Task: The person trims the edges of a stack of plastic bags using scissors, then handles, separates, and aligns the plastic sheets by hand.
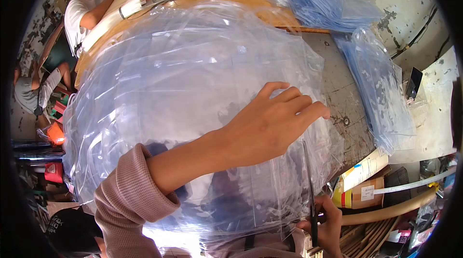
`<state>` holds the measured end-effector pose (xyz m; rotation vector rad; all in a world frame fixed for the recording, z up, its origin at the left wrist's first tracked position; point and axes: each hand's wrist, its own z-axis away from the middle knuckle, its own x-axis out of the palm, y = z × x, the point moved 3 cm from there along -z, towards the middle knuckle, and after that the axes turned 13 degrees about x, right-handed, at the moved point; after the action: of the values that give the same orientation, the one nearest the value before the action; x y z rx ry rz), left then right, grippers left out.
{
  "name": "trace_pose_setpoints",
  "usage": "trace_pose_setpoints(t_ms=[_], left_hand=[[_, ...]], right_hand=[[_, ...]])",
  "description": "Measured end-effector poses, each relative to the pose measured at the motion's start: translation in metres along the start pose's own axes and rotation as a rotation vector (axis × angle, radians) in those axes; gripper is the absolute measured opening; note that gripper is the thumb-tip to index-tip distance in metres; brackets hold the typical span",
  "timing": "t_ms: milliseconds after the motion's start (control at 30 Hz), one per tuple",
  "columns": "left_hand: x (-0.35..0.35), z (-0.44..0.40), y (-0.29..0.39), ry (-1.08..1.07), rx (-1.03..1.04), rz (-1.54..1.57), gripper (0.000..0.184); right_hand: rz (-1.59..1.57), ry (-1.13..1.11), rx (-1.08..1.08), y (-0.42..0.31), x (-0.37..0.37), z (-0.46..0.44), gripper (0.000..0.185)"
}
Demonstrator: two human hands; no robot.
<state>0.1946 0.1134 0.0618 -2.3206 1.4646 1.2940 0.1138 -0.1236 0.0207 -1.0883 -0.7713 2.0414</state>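
A large, loose stack of clear plastic sheets (pixel 193 84) spreads in front of me, wrinkled and shiny. My left hand (pixel 277 125) rests palm down on its right part, fingers bent and apart; the thumb is hidden. At the lower right, close to my body, my right hand (pixel 330 222) is closed around the dark handle of a long, thin metal tool (pixel 309 176). The tool points away from me along the sheets' right edge. It looks like a slim blade, but I cannot tell its exact kind.
Bluish plastic sheets (pixel 328 2) are piled at the back right, and another bundle (pixel 378 94) hangs along the table's right side. A phone (pixel 414 83) stands beyond it. Cardboard boxes (pixel 369 193) and a tan tube (pixel 390 209) lie lower right. Other people (pixel 79 19) are at left.
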Motion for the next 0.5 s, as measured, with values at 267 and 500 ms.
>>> trace_pose_setpoints(t_ms=[267,500], left_hand=[[-0.001,0.0,-0.001,-0.029,0.014,-0.049,0.025],[-0.016,-0.006,-0.006,-0.183,0.063,-0.197,0.007]], right_hand=[[-0.22,-0.085,-0.031,0.015,0.002,-0.002,0.065],[-0.412,-0.26,0.103,0.004,0.004,0.0,0.067]])
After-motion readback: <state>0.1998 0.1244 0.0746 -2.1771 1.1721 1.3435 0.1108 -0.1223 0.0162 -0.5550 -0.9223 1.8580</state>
